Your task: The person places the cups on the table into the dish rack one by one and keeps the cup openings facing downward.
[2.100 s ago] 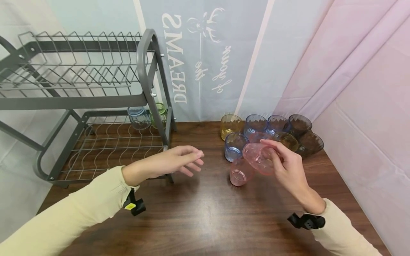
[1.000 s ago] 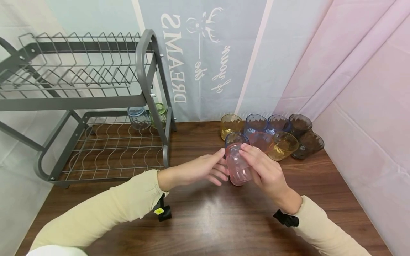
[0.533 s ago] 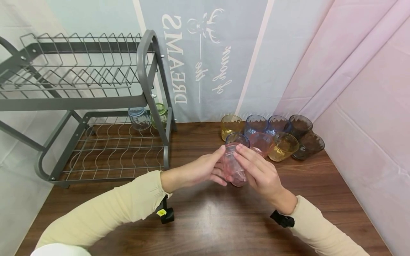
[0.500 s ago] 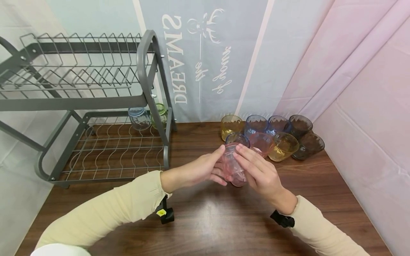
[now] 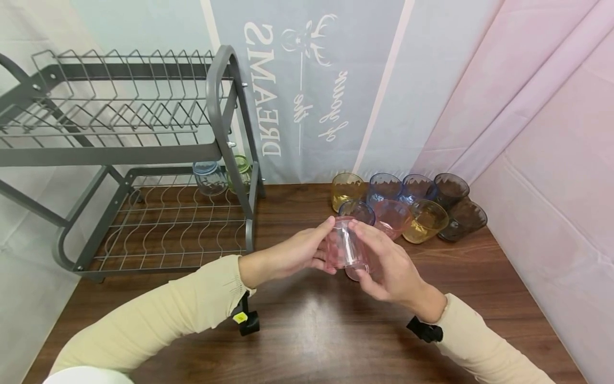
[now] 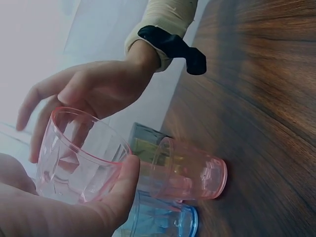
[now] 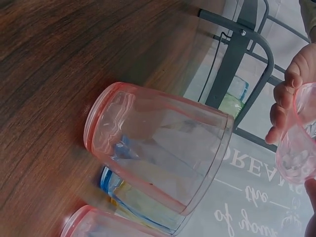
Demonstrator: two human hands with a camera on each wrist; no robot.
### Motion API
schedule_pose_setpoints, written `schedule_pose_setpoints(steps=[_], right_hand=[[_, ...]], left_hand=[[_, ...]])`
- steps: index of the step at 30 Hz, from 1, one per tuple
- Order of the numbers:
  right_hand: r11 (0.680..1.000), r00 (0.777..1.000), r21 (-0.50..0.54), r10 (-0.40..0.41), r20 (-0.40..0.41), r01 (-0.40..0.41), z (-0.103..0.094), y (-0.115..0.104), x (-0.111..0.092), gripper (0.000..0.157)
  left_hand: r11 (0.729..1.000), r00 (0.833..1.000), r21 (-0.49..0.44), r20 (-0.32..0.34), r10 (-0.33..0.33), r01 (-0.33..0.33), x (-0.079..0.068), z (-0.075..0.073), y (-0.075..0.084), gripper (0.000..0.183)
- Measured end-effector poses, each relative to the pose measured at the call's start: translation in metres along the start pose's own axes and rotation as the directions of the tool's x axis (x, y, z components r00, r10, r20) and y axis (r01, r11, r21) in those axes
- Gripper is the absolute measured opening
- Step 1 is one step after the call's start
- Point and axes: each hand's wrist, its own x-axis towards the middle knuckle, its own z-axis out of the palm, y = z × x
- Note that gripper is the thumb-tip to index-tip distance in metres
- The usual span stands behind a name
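My left hand [image 5: 292,256] grips a clear pink glass [image 5: 346,245] tilted above the table, its thumb at the rim in the left wrist view. Beside the glass is my right hand [image 5: 398,269]: its index fingertip is at the upper end, while its thumb stands away from the side. In the left wrist view the right hand's fingers [image 6: 37,126] spread loosely behind the glass. Below the held glass stands another pink glass [image 7: 163,143], partly covered in the head view. Just behind is a blue glass [image 5: 357,212], its lower part hidden.
More glasses stand at the back right: yellow [image 5: 347,192], blue [image 5: 385,186], pink [image 5: 390,216], amber [image 5: 426,221] and dark grey [image 5: 462,218]. A two-tier grey dish rack [image 5: 216,146] fills the left, with blue [image 5: 209,178] and green [image 5: 241,173] jar-like glasses on its lower shelf.
My right hand has carried the pink glass leftward to my left hand, which came across and now grips it. The glass has turned, and the right hand's fingers have loosened.
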Motion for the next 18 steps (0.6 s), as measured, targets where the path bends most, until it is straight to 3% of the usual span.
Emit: schedule_pose_setpoints(steps=[12,18], right_hand=[[0.979,0.998,0.197,0.063,-0.02,-0.057,-0.0001,-0.0005,-0.0008,0.05],[0.971,0.996,0.231,0.078,-0.051,-0.064,0.0008,-0.001,0.0,0.047]], left_hand=[[1.0,0.998,0.008,0.057,0.023,-0.023,-0.0001,-0.0044,-0.0021,0.053],[0.998,0.997,0.053,0.07,0.037,-0.04,0.0031,-0.0066,-0.0039,0.031]])
